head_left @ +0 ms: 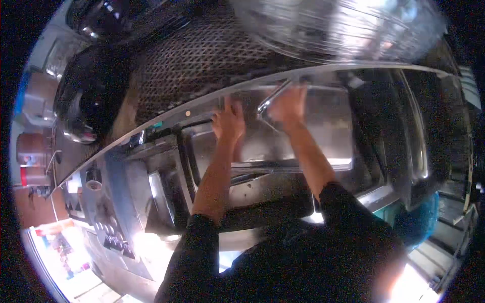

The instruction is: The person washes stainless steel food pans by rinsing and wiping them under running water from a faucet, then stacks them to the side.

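Observation:
My left hand (pixel 230 122) is over the left part of a shiny rectangular metal pan (pixel 323 136), close to its far side. Its fingers look apart, and I see nothing in them. Farther right, my right hand (pixel 288 106) is smeared by motion at the pan's far side. Against it lies a bright, angled metal rim (pixel 273 96); whether the fingers grip this rim cannot be made out. The pan sits in a dark metal basin or counter opening.
A metal ledge (pixel 188 113) runs behind the pan. Beyond it are a woven-looking dark mesh (pixel 202 60) and a large shiny metal bowl-like vessel (pixel 348 30). A blue-green tub (pixel 429 222) stands at lower right. A panel with knobs (pixel 113 237) is at lower left.

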A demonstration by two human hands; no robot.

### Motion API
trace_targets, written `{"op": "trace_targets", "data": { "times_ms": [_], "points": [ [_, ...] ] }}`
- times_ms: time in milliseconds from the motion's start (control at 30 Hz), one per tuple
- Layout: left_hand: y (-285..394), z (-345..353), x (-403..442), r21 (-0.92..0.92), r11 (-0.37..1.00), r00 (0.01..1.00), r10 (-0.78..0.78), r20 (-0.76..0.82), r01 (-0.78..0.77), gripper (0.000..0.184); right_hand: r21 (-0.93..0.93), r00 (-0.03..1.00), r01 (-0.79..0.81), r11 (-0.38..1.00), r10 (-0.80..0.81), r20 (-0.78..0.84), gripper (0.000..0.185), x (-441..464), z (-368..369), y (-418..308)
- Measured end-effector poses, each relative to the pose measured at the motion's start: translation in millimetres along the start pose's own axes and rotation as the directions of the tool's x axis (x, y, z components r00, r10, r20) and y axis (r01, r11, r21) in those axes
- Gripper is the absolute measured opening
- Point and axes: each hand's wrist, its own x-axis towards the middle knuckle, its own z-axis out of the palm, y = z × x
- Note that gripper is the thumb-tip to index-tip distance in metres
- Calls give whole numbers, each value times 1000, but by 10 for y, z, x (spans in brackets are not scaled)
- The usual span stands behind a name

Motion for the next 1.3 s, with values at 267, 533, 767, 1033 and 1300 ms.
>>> {"op": "trace_targets", "data": {
  "times_ms": [267, 533, 767, 1033, 1300],
  "points": [
    [-23, 535, -241, 420, 828, 824, 502, -260, -372, 64, 246, 983, 174, 954, -183, 14, 49, 9, 177, -404],
    [-244, 0, 478, -82, 928, 808, 359, 468, -365, 61, 221, 984, 75, 972, -108, 140, 45, -6, 199, -380],
    [-1048, 577, 1315, -207, 969, 935, 193, 297, -135, 62, 298, 998, 58, 953, -55, -17, 36, -78, 997, -198],
    [-1711, 1473, 672, -318, 948, 949, 98, 301, 3, 63, 248, 994, 25, 968, -52, 101, 39, -46, 790, -117],
    [-1211, 807, -1513, -913, 402, 982, -133, -136, -72, 57, 24, 891, -142, 990, 118, 438, 43, 56, -295, -757]
  ]
}}
